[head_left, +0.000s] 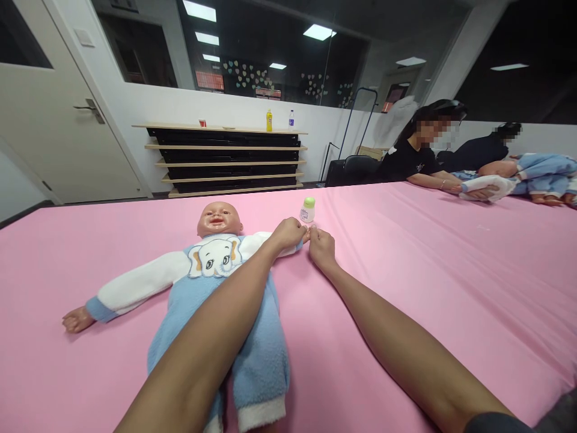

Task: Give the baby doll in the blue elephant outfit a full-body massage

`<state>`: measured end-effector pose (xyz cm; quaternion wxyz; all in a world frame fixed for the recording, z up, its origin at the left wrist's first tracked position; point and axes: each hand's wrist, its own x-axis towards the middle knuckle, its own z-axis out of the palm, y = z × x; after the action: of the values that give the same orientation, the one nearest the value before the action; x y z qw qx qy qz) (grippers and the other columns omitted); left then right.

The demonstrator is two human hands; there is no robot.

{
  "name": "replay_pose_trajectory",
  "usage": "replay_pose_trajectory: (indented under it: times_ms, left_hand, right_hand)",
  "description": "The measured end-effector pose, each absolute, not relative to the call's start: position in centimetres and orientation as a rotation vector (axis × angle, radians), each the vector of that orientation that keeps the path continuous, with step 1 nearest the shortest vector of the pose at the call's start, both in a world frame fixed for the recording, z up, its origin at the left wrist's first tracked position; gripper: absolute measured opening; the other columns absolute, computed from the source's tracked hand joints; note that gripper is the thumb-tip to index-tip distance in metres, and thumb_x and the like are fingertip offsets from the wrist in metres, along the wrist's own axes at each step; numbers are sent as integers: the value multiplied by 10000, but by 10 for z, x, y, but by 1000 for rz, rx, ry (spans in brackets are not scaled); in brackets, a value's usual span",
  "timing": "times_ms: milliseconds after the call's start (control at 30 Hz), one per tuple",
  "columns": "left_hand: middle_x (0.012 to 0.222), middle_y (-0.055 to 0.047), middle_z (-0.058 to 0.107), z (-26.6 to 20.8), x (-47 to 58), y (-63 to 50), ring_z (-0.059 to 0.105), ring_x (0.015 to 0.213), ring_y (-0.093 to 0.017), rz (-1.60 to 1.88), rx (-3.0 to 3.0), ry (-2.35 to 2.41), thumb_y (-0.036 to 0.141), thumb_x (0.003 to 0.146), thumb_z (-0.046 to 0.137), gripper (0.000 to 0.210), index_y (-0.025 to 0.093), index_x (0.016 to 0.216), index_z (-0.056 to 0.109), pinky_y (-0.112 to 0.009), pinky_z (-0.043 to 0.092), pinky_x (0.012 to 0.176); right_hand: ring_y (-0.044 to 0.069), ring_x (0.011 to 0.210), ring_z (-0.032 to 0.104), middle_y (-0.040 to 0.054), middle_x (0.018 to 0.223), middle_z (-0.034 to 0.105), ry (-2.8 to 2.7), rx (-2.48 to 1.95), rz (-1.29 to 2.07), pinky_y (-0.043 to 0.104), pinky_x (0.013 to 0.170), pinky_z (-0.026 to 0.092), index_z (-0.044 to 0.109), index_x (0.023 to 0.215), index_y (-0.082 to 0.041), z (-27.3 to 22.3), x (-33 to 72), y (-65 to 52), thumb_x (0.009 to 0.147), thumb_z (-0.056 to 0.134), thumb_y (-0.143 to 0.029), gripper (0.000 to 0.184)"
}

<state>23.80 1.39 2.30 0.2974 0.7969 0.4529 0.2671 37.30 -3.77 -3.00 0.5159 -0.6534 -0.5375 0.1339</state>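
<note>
A baby doll point(217, 219) lies on its back, dressed in a white and light blue fleece suit with an elephant face on the chest. My left hand point(288, 234) is closed round the doll's arm at the cuff on the right side of the view. Just past it, the doll's small hand point(306, 234) shows in part. The fingers of my right hand point(322, 248) are pinched together at the doll's fingertips. Right behind my hands stands a small white bottle point(307, 211) with a green cap. My left forearm crosses over the doll's body and covers part of it.
A pink sheet point(383, 240) covers the table. At the right, a person point(419, 144) handles another doll in blue point(545, 171), with a second person behind. By the wall, a stack of boards point(225, 162) carries a yellow bottle point(269, 120) and a clear bottle point(291, 119).
</note>
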Motion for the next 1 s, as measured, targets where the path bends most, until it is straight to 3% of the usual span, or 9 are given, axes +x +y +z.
replay_pose_trajectory:
  times_ms: [400,633,867,1000]
  left_hand:
    - [625,-42,580,26,237,10,456,572,-134,715,2145,1200,362,841,522,311,160,613,583,-265,302,533]
    - [675,-56,620,24,238,16,480,588,-134,747,2140,1202,437,850,533,353,145,670,619,-253,306,540]
    - [711,-64,658,22,239,19,528,618,-139,769,2132,1142,381,907,430,389,146,678,639,-242,337,567]
    - [702,-76,665,24,238,16,554,631,-153,773,2134,1112,468,947,360,504,161,646,622,-245,363,595]
  right_hand:
    - [175,584,526,21,614,644,-1255,-1511,298,282,593,363,655,635,-201,-32,375,-38,932,395,-629,582]
    - [179,622,528,32,667,638,-1290,-1501,280,285,582,340,576,658,-210,-32,374,-35,968,349,-568,525]
    - [168,639,517,17,701,623,-1297,-1455,317,275,591,361,537,704,-214,-31,373,-35,939,439,-547,419]
    - [154,610,504,8,663,608,-1312,-1412,359,269,592,378,542,685,-208,-32,373,-35,912,477,-590,449]
